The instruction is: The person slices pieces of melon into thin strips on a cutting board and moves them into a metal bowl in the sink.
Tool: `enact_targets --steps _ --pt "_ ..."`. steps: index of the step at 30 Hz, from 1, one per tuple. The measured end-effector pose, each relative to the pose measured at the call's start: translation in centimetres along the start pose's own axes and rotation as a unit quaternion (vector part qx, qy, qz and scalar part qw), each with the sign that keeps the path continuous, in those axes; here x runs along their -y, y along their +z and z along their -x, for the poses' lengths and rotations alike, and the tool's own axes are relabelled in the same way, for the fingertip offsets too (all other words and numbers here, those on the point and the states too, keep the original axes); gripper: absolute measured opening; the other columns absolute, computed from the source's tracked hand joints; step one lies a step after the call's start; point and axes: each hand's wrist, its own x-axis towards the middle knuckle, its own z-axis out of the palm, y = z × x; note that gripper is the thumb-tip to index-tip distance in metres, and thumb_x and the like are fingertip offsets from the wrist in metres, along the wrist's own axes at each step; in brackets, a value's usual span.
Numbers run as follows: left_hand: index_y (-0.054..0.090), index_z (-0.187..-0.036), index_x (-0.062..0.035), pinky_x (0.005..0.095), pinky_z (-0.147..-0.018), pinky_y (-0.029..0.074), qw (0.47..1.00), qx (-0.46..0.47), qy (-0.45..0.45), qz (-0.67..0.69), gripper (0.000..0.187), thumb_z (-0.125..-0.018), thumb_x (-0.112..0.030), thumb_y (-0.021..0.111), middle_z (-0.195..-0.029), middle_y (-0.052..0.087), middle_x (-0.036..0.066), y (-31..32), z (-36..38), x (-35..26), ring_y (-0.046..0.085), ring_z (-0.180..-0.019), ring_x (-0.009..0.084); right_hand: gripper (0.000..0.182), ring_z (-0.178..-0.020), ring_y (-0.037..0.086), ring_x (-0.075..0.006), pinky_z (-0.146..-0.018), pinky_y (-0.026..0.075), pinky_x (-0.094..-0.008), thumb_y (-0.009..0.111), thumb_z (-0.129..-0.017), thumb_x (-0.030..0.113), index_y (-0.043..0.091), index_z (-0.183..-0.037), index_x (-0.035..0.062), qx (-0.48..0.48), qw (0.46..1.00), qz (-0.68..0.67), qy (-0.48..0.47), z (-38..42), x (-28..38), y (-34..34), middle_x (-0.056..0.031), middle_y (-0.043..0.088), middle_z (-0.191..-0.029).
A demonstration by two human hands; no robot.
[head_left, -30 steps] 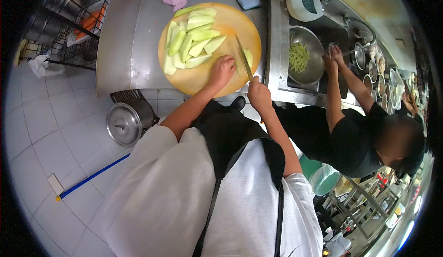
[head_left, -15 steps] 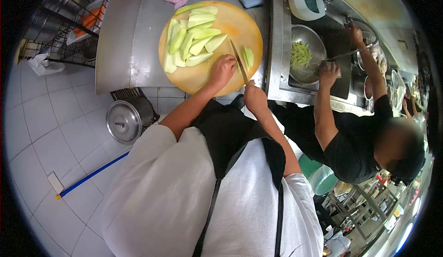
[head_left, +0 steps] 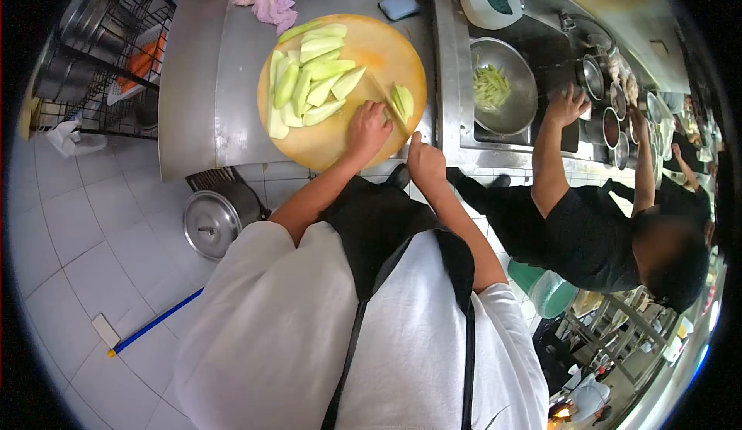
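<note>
My right hand (head_left: 426, 160) is closed around the handle of a knife (head_left: 393, 108), whose blade points away over the round wooden cutting board (head_left: 386, 44). Beside the blade, on its left, the fingers of my left hand (head_left: 369, 132) are curled down against the board; whatever they press on is hidden under them. Several long wedges of a peeled pale green vegetable (head_left: 313, 78) are heaped on the board's left half. Thin cut slices of it (head_left: 402, 102) lie together just right of the blade.
A pink cloth (head_left: 267, 5) and a blue sponge (head_left: 399, 6) lie on the steel counter (head_left: 201, 82). To the right, a metal bowl (head_left: 514, 105) with cut green strips sits in the sink. A co-worker (head_left: 587, 237) stands close on my right. A lidded pot (head_left: 211, 225) is below the counter.
The view has shifted slightly. My hands remain at the knife and board, with the blade now tilted differently. The co-worker's hands have moved right, away from the bowl, one toward the pots.
</note>
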Motion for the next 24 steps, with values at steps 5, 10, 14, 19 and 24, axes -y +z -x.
enact_targets --steps 5,10,14,19,24 --pt "0.064 -0.117 -0.0013 0.0439 -0.079 0.054 0.99 0.011 -0.122 0.07 0.035 -0.082 -0.006 0.07 -0.105 0.067 0.016 2.3 -1.0 0.5 0.068 -0.089 0.0348 0.019 -0.067 0.07 -0.0435 -0.063 0.056 -0.0528 0.053 -0.101 0.021 0.05 -0.098 0.0026 -0.063 0.995 -0.063 0.046 0.6 -0.4 -2.3 -0.0256 0.069 -0.074" --pt "0.058 -0.127 -0.0024 0.0472 -0.084 0.053 0.97 0.035 -0.196 0.141 0.045 -0.085 -0.013 0.07 -0.105 0.066 0.017 4.4 -1.7 0.5 0.066 -0.097 0.0365 0.028 -0.071 0.068 -0.0475 -0.066 0.053 -0.0559 0.055 -0.102 0.031 0.054 -0.096 0.0038 -0.107 0.969 -0.195 0.108 0.6 -1.9 -1.3 -0.0273 0.068 -0.077" --pt "0.051 -0.137 -0.0022 0.0507 -0.088 0.052 0.974 0.036 -0.201 0.094 0.057 -0.088 -0.022 0.072 -0.118 0.06 0.021 3.9 -2.3 -1.5 0.063 -0.108 0.0404 0.028 -0.081 0.067 -0.0491 -0.073 0.051 -0.0582 0.053 -0.103 0.032 0.056 -0.097 0.0046 -0.047 0.928 -0.329 0.17 0.8 -3.8 2.7 -0.0244 0.069 -0.078" --pt "0.05 -0.14 -0.0028 0.0505 -0.091 0.052 0.979 0.095 -0.179 0.01 0.07 -0.084 -0.036 0.078 -0.13 0.053 0.023 1.5 -4.4 -4.4 0.061 -0.114 0.0409 0.031 -0.078 0.068 -0.048 -0.073 0.051 -0.0576 0.05 -0.105 0.033 0.057 -0.098 0.004 -0.035 0.915 -0.351 0.198 1.9 -1.9 2.6 -0.0226 0.069 -0.075" --pt "0.051 -0.14 -0.003 0.051 -0.093 0.052 0.98 0.129 -0.149 -0.038 0.071 -0.082 -0.034 0.08 -0.131 0.052 0.023 1.7 -5.5 -4.4 0.06 -0.115 0.043 0.032 -0.061 0.068 -0.0371 -0.061 0.052 -0.0501 0.048 -0.106 0.033 0.055 -0.097 0.0028 -0.026 0.895 -0.39 0.216 1.7 -2.1 3.2 -0.0188 0.067 -0.068"
